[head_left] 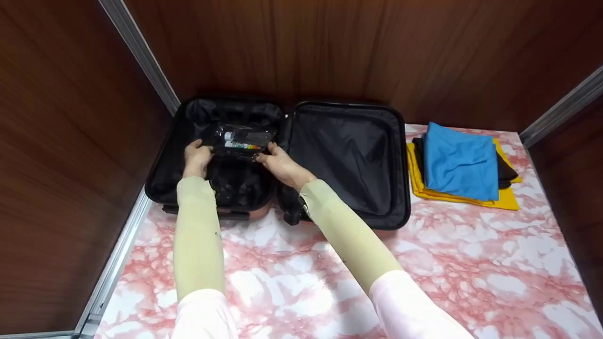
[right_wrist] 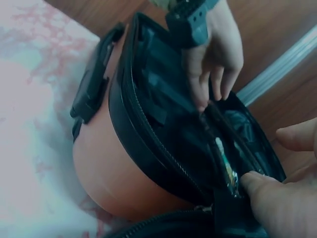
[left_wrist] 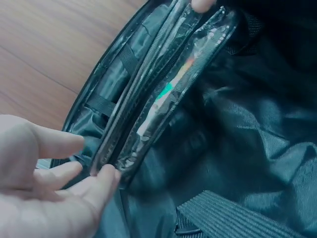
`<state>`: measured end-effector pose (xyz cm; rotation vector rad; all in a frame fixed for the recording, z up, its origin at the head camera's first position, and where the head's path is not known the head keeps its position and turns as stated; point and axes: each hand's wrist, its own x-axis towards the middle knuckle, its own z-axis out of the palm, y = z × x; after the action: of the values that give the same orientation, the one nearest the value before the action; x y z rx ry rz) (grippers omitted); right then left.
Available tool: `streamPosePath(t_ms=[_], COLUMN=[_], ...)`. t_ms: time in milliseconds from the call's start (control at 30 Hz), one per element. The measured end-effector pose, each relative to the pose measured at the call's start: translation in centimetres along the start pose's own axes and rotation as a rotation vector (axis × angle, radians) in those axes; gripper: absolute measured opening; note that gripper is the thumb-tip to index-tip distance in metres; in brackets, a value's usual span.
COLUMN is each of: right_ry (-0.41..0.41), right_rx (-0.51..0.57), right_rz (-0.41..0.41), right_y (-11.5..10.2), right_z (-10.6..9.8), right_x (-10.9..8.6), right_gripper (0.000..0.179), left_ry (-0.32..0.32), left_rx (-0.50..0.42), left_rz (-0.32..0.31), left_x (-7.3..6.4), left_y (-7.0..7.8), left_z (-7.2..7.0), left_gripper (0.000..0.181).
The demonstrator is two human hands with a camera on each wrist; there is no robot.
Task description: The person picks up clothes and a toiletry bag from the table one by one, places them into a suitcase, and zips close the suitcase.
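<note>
A clear plastic pouch (head_left: 247,137) with dark edging lies across the left half of an open black-lined suitcase (head_left: 221,200). Through its plastic show a white-capped item and a strip of green, white and orange. My left hand (head_left: 198,157) holds the pouch's left end by the fingertips; in the left wrist view, some fingers of that hand (left_wrist: 54,183) stand apart from it. At the pouch's other end, my right hand (head_left: 282,165) grips the corner. In the right wrist view the right thumb (right_wrist: 255,181) presses on it, while another finger stands away.
The suitcase's right half (head_left: 348,165) lies flat beside the left one. Farther right, a blue folded cloth (head_left: 461,162) tops black and yellow cloths (head_left: 506,200). Wooden panels (head_left: 330,52) rise behind and at both sides. Red-and-white marbled surface (head_left: 282,282) lies in front.
</note>
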<state>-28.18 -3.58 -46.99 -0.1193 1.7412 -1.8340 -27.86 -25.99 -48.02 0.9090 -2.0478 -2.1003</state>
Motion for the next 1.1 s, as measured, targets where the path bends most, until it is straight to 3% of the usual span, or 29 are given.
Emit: streamPosePath(t_ms=[167, 367, 467, 633, 800, 933, 1100], right_ry=[-0.008, 0.021, 0.055, 0.08, -0.014, 0.018, 0.039], right_rx=[-0.066, -0.39, -0.461, -0.394, -0.142, -0.045, 0.042], right_rz=[0.017, -0.041, -0.085, -0.068, 0.072, 0.141, 0.116], right_y=[-0.3, -0.4, -0.4, -0.4, -0.6, -0.6, -0.4], right_z=[-0.4, 0.1, 0.6, 1.5, 2.1, 1.9, 1.1], right_x=[0.1, -0.3, -0.4, -1.0, -1.4, -1.3, -0.5], right_gripper=[0.072, 0.061, 0.054, 0.039, 0.041, 0.051, 0.062], left_ry=[-0.025, 0.001, 0.013, 0.004, -0.018, -0.022, -0.071], left_rx=[0.063, 0.236, 0.259, 0.203, 0.171, 0.177, 0.147], left_rz=[0.064, 0.01, -0.022, -0.094, -0.158, -0.135, -0.064], left_x=[0.2, -0.1, -0.4, -0.6, -1.0, -1.2, -0.8], left_y=[-0.3, -0.5, -0.3, 0.1, 0.4, 0.3, -0.4], left_z=[0.2, 0.1, 0.3, 0.6, 0.8, 1.1, 1.5], left_gripper=[0.056, 0.05, 0.048, 0.042, 0.046, 0.047, 0.053])
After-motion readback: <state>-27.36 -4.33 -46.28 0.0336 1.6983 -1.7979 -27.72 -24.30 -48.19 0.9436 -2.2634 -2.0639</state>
